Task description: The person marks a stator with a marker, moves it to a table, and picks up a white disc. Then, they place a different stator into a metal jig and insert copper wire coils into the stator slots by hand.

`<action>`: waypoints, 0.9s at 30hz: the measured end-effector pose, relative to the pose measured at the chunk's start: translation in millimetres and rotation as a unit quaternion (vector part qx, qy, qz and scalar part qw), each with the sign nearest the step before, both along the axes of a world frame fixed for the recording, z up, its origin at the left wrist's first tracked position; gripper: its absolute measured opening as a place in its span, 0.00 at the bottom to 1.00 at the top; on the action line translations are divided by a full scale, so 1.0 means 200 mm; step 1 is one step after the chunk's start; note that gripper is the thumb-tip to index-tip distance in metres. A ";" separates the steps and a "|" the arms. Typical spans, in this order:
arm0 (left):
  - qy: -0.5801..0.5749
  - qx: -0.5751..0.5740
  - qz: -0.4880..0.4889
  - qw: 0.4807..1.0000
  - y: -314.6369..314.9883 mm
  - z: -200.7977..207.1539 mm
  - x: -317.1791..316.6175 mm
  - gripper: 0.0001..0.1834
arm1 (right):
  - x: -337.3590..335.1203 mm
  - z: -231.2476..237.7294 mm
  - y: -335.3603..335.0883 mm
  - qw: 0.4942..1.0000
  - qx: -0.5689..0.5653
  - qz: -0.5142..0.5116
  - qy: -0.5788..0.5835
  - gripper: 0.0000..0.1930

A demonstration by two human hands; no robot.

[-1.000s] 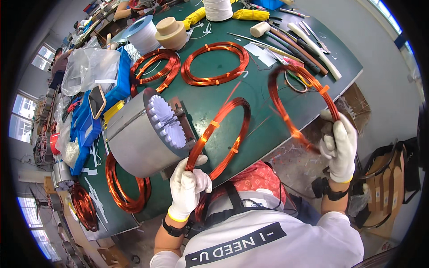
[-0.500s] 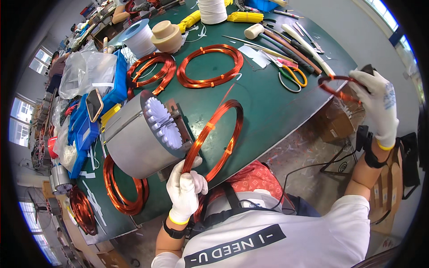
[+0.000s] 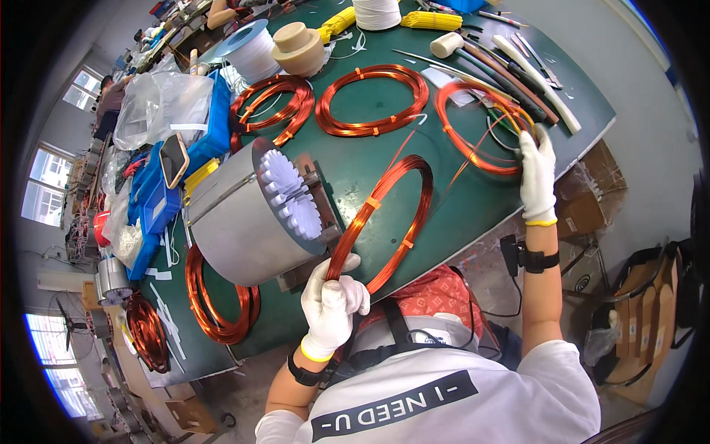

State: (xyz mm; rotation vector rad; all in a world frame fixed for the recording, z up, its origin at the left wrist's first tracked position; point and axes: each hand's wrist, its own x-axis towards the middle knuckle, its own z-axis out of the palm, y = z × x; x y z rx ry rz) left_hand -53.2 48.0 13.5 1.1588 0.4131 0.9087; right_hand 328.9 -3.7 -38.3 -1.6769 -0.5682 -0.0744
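My left hand [image 3: 331,302], in a white glove, is closed on the lower end of a copper wire coil [image 3: 360,222] bound with orange tape. That coil stands tilted above the table's near edge, beside a grey metal cylinder [image 3: 235,214] with a white toothed end [image 3: 293,198]. At the right, my gloved right hand [image 3: 538,172] grips the edge of a second, thinner copper wire coil [image 3: 488,166]. This coil partly covers scissors with orange handles [image 3: 526,118]. A loose strand runs between the two coils.
More copper coils lie on the green table [image 3: 451,214], including a flat ring [image 3: 362,131] at the back. Blue bins [image 3: 159,211] and a phone [image 3: 174,161] are at the left. Spools stand behind, near a mallet [image 3: 447,46] and several rods. A co-worker's arm [image 3: 220,15] shows far off.
My right hand has swung left and inward from beyond the table's right edge, bringing its coil over the tabletop. My left hand keeps its hold. The whole view has shifted slightly.
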 end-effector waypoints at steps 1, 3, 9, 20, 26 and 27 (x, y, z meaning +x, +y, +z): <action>0.001 -0.002 0.003 1.000 -0.01 0.00 0.00 0.30 | -0.07 0.09 0.05 0.974 -0.094 -0.090 -0.184 0.23; 0.005 0.001 0.003 1.000 -0.01 -0.01 0.00 0.30 | -0.18 0.29 0.09 0.969 -0.080 -0.019 -0.232 0.23; -0.003 -0.019 0.000 1.000 0.02 -0.02 0.02 0.33 | -0.34 0.47 0.36 0.826 -0.071 0.476 -0.293 0.20; 0.037 -0.079 -0.122 0.989 0.05 0.09 -0.04 0.35 | -0.39 0.58 0.33 0.802 -0.169 0.556 -0.138 0.09; 0.024 -0.028 -0.225 0.974 0.07 0.13 0.01 0.38 | -0.41 0.53 0.32 0.789 -0.160 0.586 -0.088 0.07; 0.015 -0.006 -0.211 0.977 0.06 0.13 0.01 0.38 | -0.44 0.54 0.32 0.787 -0.146 0.594 -0.081 0.07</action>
